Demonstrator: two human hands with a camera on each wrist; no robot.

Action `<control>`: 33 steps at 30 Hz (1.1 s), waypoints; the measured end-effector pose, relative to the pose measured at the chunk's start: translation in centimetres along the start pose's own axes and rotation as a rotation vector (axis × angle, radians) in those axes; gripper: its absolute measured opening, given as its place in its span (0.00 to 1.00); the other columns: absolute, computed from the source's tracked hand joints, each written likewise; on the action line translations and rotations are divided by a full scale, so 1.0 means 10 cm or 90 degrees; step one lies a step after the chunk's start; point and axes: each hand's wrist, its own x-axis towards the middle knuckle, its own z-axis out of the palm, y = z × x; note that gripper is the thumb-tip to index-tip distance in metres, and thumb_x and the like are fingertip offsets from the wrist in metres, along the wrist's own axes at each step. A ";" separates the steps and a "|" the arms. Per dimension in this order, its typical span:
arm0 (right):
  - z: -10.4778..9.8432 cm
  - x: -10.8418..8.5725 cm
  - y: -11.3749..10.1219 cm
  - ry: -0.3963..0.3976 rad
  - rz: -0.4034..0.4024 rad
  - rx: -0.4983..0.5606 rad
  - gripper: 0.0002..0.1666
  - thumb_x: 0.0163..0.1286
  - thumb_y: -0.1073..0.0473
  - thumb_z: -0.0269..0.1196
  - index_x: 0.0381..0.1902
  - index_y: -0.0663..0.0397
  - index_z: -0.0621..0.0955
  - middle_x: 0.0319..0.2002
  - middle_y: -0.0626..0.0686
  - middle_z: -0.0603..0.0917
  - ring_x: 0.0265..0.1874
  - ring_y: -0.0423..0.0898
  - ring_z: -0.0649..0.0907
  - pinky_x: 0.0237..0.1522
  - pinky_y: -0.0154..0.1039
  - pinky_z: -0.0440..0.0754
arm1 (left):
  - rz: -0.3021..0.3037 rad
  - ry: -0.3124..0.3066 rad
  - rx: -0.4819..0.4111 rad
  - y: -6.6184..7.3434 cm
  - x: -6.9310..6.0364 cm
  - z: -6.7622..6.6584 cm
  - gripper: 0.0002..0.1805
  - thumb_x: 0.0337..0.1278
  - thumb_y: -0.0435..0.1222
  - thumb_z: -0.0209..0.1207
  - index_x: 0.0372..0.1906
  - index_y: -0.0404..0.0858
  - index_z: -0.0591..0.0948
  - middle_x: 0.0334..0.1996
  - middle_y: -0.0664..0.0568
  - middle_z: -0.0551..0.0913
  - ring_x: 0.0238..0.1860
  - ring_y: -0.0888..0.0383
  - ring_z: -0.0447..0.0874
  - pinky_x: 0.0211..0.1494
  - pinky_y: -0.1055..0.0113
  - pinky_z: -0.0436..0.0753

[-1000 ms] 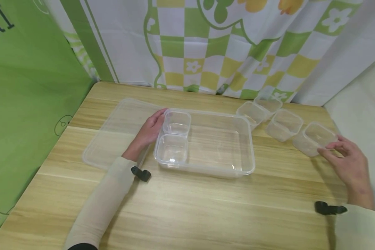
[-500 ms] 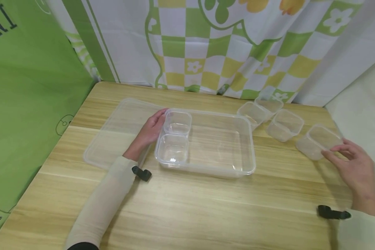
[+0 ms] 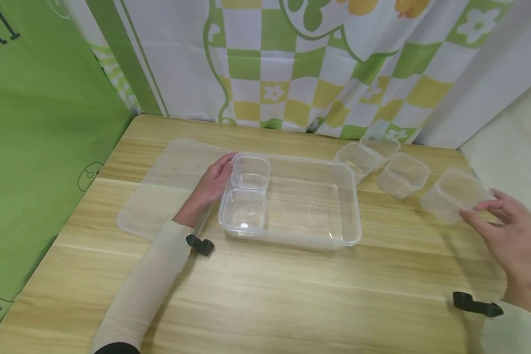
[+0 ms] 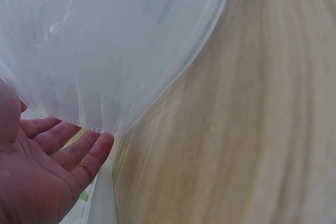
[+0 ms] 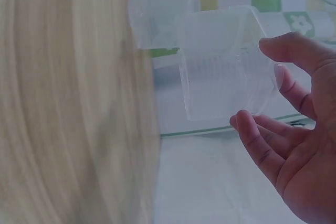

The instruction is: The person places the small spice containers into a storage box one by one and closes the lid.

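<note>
A large clear plastic box stands on the table, with two small clear containers side by side along its left end. My left hand rests against the box's outer left end near the far corner; its fingers look fairly straight in the left wrist view. At the right, my right hand holds a small clear plastic container between thumb and fingers, raised over the table. The right wrist view shows the thumb at the container's rim and the fingers at its side.
Three more small containers stand at the back right of the wooden table. Left of the box, under my left arm, lies a flat clear lid. A checked curtain hangs behind the table.
My right hand has moved a little to the right with the small container, which has come up from beside its neighbour. The left hand and the box have kept their place.
</note>
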 end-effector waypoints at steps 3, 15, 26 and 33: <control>-0.01 -0.02 -0.07 0.006 -0.009 -0.005 0.06 0.69 0.59 0.71 0.38 0.47 0.83 0.76 0.49 0.66 0.64 0.36 0.73 0.41 0.12 0.69 | 0.000 0.003 0.001 0.01 0.00 0.00 0.26 0.85 0.39 0.40 0.75 0.31 0.67 0.66 0.34 0.75 0.63 0.39 0.76 0.70 0.48 0.71; 0.00 -0.07 -0.39 0.025 -0.080 0.008 0.10 0.65 0.64 0.73 0.39 0.62 0.82 0.73 0.54 0.70 0.35 0.15 0.75 0.37 0.12 0.71 | 0.005 0.000 -0.004 0.01 0.00 0.00 0.25 0.85 0.39 0.40 0.75 0.30 0.67 0.66 0.35 0.75 0.64 0.40 0.75 0.71 0.49 0.70; 0.07 -0.18 -0.60 0.060 -0.181 0.060 0.13 0.58 0.75 0.74 0.38 0.74 0.81 0.65 0.49 0.76 0.47 0.25 0.80 0.39 0.13 0.73 | 0.004 -0.002 -0.008 0.00 0.00 0.01 0.25 0.85 0.39 0.40 0.75 0.31 0.67 0.62 0.33 0.77 0.58 0.39 0.78 0.66 0.48 0.74; 0.16 -0.25 -0.81 0.016 -0.246 0.093 0.12 0.57 0.78 0.73 0.37 0.76 0.80 0.67 0.51 0.74 0.67 0.40 0.73 0.40 0.14 0.74 | 0.001 0.009 0.005 0.02 0.00 0.01 0.25 0.85 0.39 0.41 0.75 0.30 0.67 0.63 0.33 0.76 0.61 0.38 0.77 0.70 0.47 0.71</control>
